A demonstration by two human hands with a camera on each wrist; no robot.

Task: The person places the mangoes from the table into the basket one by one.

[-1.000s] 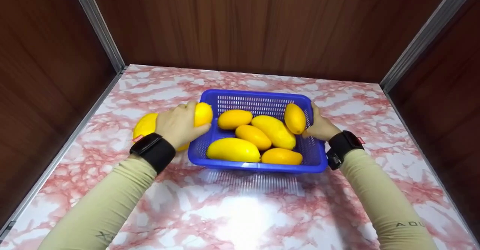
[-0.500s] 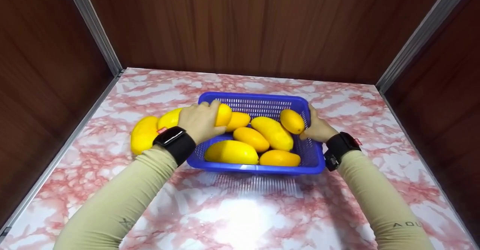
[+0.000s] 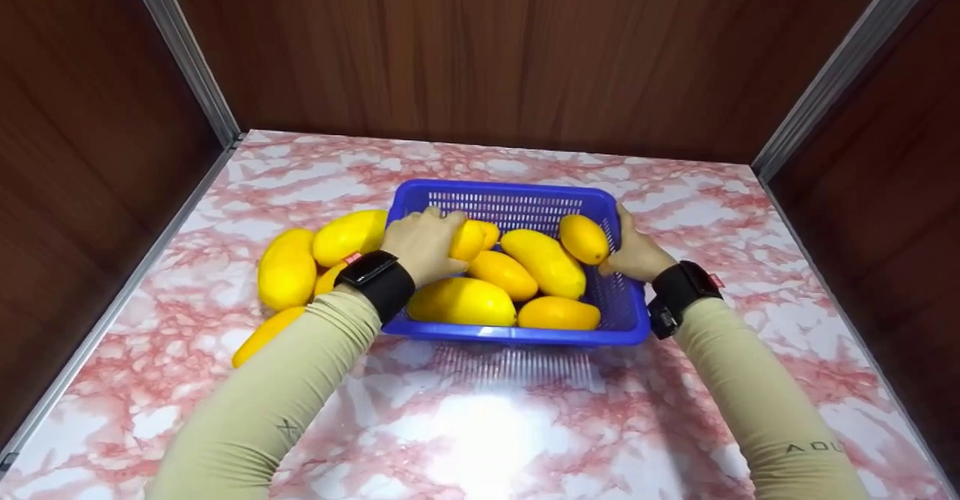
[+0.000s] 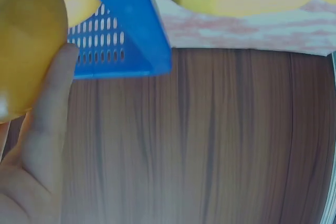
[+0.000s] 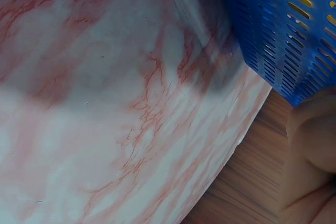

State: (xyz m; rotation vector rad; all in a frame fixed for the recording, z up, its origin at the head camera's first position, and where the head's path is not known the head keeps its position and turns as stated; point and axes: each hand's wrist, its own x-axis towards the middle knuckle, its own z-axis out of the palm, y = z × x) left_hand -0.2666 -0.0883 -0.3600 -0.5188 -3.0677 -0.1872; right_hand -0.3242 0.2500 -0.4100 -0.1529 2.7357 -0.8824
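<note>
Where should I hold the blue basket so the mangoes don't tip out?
Probably best to hold the basket by the edge of its two short ends, one hand each side. It's long and loaded with mangoes, so gripping both ends should keep it level. The right hand holds the right end. A loose mango lies close outside the left end, so come from above there.
</note>
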